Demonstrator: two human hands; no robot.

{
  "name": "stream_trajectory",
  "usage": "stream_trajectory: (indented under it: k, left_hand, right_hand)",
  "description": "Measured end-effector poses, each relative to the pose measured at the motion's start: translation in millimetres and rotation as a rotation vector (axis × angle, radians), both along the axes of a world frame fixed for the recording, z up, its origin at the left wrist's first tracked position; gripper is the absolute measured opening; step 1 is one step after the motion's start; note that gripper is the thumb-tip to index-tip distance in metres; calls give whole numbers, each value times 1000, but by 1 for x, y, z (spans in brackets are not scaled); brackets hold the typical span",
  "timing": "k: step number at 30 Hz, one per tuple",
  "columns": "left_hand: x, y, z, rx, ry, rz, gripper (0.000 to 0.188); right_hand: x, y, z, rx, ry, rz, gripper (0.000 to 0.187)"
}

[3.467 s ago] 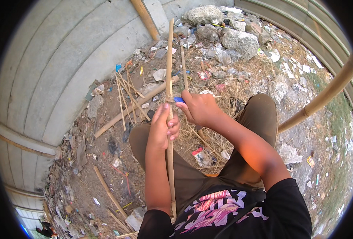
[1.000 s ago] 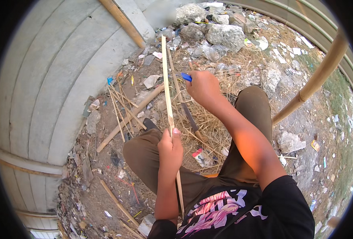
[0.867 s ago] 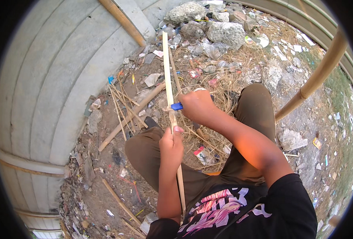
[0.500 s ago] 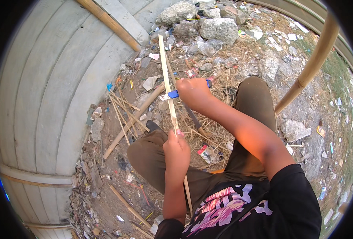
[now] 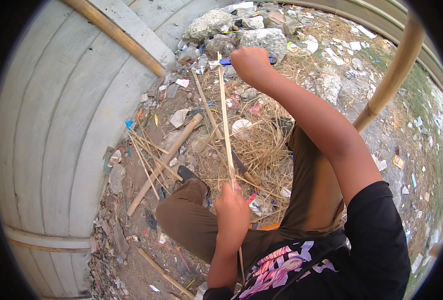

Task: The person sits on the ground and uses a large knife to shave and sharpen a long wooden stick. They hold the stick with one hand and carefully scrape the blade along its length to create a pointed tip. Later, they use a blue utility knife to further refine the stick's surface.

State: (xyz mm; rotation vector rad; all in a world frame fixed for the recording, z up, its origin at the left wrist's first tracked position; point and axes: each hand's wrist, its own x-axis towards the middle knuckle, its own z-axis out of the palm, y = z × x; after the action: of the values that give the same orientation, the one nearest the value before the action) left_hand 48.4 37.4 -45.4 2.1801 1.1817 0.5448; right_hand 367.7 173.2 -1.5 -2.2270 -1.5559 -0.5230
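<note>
A long pale bamboo strip [image 5: 225,122] runs up and away from my body. My left hand [image 5: 232,207] is wrapped round its lower part, and the thin tail passes below the wrist. My right hand [image 5: 252,66] grips a blue utility knife [image 5: 225,62] near the strip's far end. The knife's blade lies across the strip there, though its exact contact is too small to tell. Beneath the strip, a long knife with a wooden handle [image 5: 252,178] lies on the dry straw [image 5: 266,150].
Thin bamboo sticks [image 5: 149,152] lie across a thick bamboo pole [image 5: 164,165] at the left. A grey panel wall [image 5: 56,125] bounds that side. Rocks [image 5: 264,42] lie at the far end. An upright bamboo post [image 5: 391,75] stands at the right. Litter is scattered over the ground.
My right hand has slid the utility knife away from me, from the strip's middle to near its far end. My left hand, still holding the strip, has shifted slightly nearer and right.
</note>
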Motion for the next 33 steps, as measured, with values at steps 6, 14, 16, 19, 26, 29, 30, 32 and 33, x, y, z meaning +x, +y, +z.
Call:
stream_trajectory:
  k: [6,14,16,19,26,29,30,32,33]
  left_hand:
    - [0,9,-16,6,-9,-4,22]
    - [-4,11,-12,28,11,28,27]
    - [-2,4,-11,50,33,5,27]
    - [0,3,-9,102,27,-32,26]
    - [-9,8,-11,78,15,28,25]
    - [-7,6,-6,51,111,-7,19]
    - [-5,5,-6,60,134,-10,17]
    - [-4,5,-12,77,172,-15,14]
    - [-4,6,-14,105,174,-15,15]
  right_hand:
    - [-3,10,-43,12,115,88,6]
    - [-27,7,-36,72,92,148,7]
    - [-7,10,-30,33,194,19,10]
    - [8,9,-27,44,230,-45,10]
    - [-30,1,-43,34,-30,342,8]
    - [1,16,-44,-1,217,13,12]
    - [6,15,-49,-2,198,8,13]
    - [11,13,-54,-6,154,-3,14]
    - [8,11,-56,4,179,-28,14]
